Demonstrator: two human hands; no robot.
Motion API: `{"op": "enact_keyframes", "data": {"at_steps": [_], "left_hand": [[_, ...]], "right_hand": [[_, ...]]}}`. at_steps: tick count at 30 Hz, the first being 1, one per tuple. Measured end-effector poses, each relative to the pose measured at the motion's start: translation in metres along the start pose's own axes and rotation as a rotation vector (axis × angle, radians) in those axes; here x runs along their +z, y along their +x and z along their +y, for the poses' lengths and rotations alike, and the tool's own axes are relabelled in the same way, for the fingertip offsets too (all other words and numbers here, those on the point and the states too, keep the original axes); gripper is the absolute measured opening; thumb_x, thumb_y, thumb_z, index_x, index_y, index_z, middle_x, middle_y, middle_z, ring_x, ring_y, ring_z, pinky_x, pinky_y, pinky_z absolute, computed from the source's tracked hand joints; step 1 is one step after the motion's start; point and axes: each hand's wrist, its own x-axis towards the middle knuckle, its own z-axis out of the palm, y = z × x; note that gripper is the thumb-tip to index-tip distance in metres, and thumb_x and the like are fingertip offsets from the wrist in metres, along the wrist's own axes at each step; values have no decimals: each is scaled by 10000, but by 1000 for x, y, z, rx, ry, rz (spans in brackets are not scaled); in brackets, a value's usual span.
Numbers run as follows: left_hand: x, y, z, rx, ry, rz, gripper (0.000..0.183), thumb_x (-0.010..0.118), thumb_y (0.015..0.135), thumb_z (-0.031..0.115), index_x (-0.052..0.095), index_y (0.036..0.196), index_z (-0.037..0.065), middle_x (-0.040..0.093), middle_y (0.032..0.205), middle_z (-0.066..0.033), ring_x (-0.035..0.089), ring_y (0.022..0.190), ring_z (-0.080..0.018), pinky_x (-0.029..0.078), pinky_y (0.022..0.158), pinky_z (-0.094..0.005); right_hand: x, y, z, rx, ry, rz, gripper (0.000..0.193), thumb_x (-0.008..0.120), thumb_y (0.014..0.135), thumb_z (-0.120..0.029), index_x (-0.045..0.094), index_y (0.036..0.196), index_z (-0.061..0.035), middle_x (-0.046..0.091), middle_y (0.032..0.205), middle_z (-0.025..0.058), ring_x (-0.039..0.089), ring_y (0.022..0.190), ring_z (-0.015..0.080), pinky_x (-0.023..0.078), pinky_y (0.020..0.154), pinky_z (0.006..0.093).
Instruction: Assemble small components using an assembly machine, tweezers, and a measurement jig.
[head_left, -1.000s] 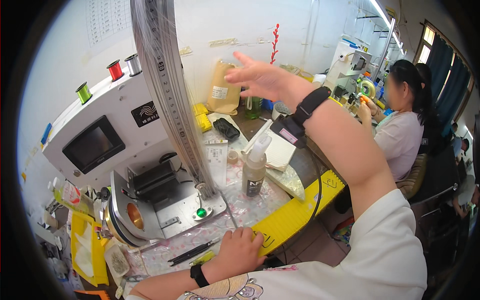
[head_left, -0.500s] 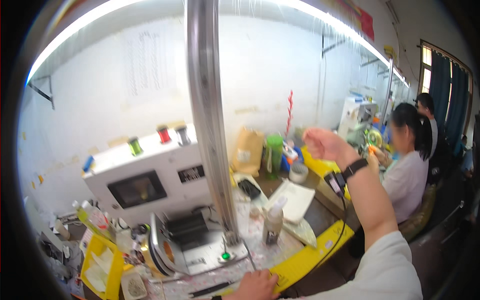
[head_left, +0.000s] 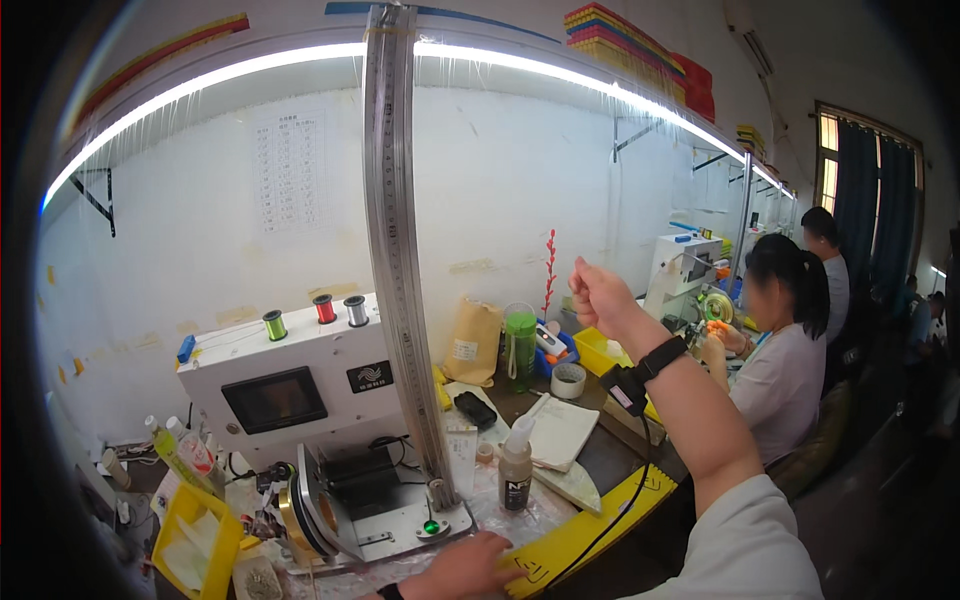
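Bottle (head_left: 515, 468) with lettered dark label (head_left: 516, 494) stands above the loosely spread left hand (head_left: 468, 566), lower centre; right hand (head_left: 602, 298), right of centre, clenched.

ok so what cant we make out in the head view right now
All in the head view:
- Right hand: curled shut, hiding whatever might be inside.
- Left hand: its back hides the palm.
- Left wristband: cut off by the lower edge.
- Wall chart: writing too small.
- Display screen: too dark to read.
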Motion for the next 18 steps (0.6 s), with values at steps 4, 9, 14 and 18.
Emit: {"op": "enact_keyframes", "data": {"at_steps": [4,9,14,18], "left_hand": [[-28,31,0,-160,-213,375,377,715,773,259,580,1038,28,603,930,-137,604,871,-281,492,733,-357],[-36,58,1,-205,-369,446,652,727,731,79,381,1283,42,444,1255,-142,500,1126,-265,468,859,-366],[-33,92,-4,-192,-267,453,843,767,696,142,280,1377,43,360,1384,-160,416,1240,-299,418,944,-415],[-16,109,-3,-245,-318,438,857,789,684,195,300,1369,35,472,1288,-177,473,1189,-303,410,959,-389]], "right_hand": [[-12,-3,7,-9,-30,24,407,418,961,-439,433,682,-143,253,526,-62,194,417,67,145,383,247],[-6,4,7,-4,-39,-6,393,395,973,-425,440,708,-139,239,550,-72,196,446,64,164,405,238],[-15,9,19,14,-9,-45,389,410,971,-420,438,706,-137,243,555,-72,208,462,58,185,408,232],[-22,-1,23,-32,126,-66,370,442,960,-387,486,702,-126,293,509,-55,243,395,72,203,376,252]]}}
